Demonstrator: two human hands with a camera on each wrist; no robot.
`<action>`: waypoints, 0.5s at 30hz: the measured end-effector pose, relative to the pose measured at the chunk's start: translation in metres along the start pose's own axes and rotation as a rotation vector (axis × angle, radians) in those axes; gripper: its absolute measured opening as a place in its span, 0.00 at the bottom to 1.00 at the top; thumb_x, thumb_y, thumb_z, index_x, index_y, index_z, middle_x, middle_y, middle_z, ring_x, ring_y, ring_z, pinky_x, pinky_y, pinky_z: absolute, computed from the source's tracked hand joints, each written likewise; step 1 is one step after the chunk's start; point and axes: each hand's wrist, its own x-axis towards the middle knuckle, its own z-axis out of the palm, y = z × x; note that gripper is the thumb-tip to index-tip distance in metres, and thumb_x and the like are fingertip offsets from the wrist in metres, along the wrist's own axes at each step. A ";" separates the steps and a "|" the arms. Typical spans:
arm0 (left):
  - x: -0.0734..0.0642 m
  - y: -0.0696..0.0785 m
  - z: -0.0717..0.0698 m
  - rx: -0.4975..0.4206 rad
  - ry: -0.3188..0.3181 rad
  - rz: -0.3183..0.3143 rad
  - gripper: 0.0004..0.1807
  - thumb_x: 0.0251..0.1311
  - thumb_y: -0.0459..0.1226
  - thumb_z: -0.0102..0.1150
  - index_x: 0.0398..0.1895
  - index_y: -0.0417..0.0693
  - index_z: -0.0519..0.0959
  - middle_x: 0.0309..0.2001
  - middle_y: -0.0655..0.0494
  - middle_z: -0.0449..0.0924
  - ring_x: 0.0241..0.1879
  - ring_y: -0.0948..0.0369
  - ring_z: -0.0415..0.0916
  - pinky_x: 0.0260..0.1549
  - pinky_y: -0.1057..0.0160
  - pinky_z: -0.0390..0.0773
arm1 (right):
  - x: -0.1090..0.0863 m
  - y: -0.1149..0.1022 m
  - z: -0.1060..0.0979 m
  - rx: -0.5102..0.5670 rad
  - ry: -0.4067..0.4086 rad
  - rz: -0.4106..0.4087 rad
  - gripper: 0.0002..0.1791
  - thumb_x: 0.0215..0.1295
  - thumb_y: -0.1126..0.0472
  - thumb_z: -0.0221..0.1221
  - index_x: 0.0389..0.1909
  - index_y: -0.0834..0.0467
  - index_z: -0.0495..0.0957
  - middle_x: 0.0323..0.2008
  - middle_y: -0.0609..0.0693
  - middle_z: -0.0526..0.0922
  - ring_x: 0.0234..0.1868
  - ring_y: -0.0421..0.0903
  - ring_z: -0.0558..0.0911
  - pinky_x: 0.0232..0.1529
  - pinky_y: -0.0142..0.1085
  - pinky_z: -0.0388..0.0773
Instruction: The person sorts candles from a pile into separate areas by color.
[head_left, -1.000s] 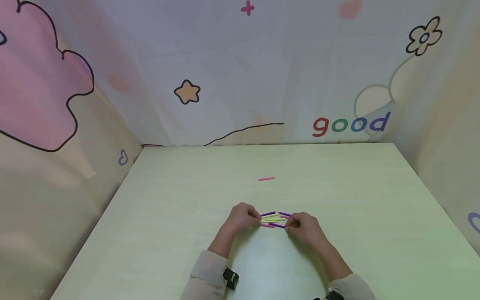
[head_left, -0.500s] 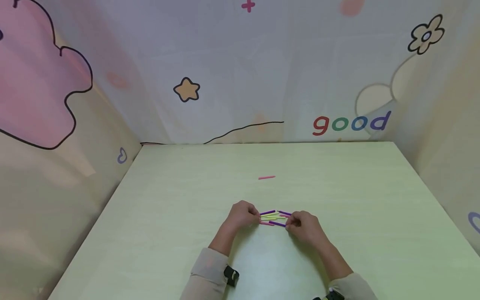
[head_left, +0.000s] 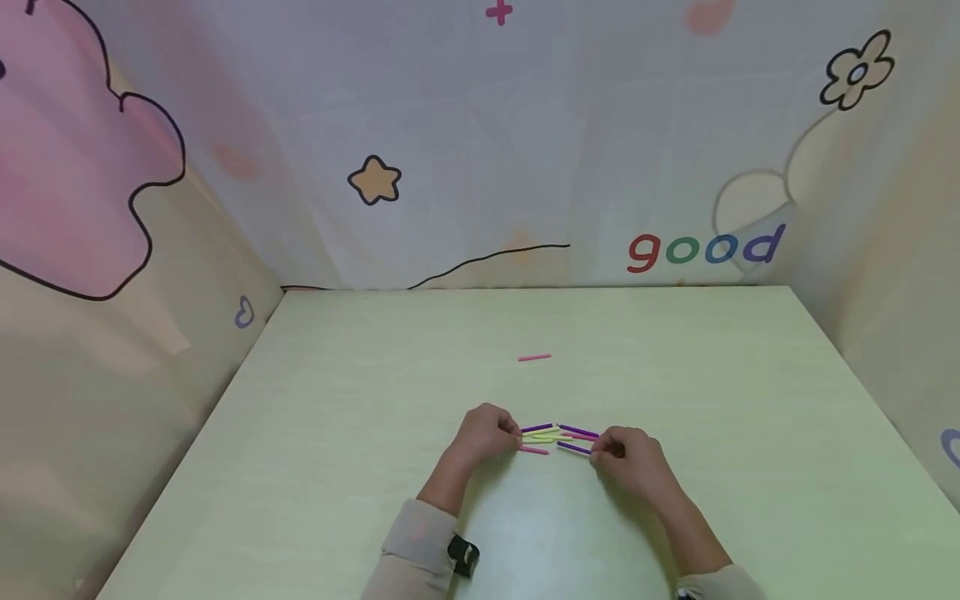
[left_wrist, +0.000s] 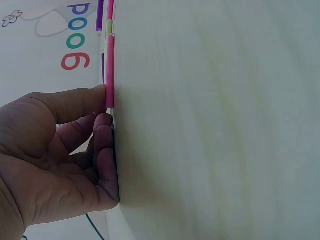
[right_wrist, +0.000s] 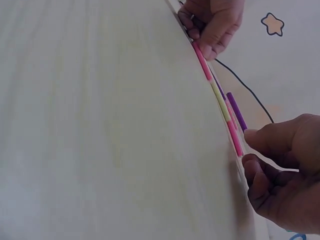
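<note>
Several short thin sticks, purple, yellow-green and pink, lie in a loose row on the table. My left hand [head_left: 487, 432] rests at their left ends, thumb and fingers closed about the tips of the bunch. One pink stick [left_wrist: 110, 70] ends right at that thumb in the left wrist view. My right hand [head_left: 630, 458] pinches the end of a purple stick [right_wrist: 236, 112] between thumb and forefinger; in the right wrist view it is tilted and raised above the others. Another purple stick [head_left: 577, 431] and a pink stick [right_wrist: 234, 137] reach close to the right fingertips.
A single pink stick [head_left: 535, 357] lies farther back on the pale table [head_left: 360, 375]. Printed cloth walls [head_left: 465, 125] stand along the table's back and sides. A black wrist strap [head_left: 462, 556] sits at the left cuff.
My right hand has moved to the right, drawing the lower purple stick away from the bunch. My left hand has stayed in place.
</note>
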 end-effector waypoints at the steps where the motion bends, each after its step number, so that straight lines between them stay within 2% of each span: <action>1: 0.000 0.000 0.000 0.003 -0.001 0.004 0.02 0.48 0.31 0.65 0.22 0.41 0.82 0.20 0.59 0.74 0.23 0.64 0.65 0.22 0.68 0.66 | 0.000 0.001 -0.002 0.003 0.006 -0.003 0.02 0.56 0.67 0.62 0.28 0.61 0.78 0.24 0.47 0.75 0.30 0.46 0.71 0.32 0.38 0.69; 7: 0.002 -0.002 0.000 0.019 -0.008 -0.002 0.02 0.48 0.30 0.64 0.22 0.42 0.81 0.22 0.60 0.74 0.25 0.63 0.66 0.25 0.67 0.67 | -0.001 0.010 -0.017 0.030 0.040 0.007 0.02 0.58 0.67 0.59 0.29 0.63 0.78 0.26 0.48 0.75 0.30 0.46 0.71 0.30 0.38 0.69; 15: -0.001 -0.001 0.000 0.013 0.029 0.017 0.02 0.47 0.29 0.64 0.21 0.40 0.81 0.22 0.58 0.75 0.26 0.62 0.67 0.27 0.66 0.69 | 0.006 0.025 -0.038 0.034 0.078 0.071 0.04 0.61 0.67 0.55 0.33 0.64 0.77 0.28 0.51 0.76 0.32 0.49 0.72 0.30 0.38 0.68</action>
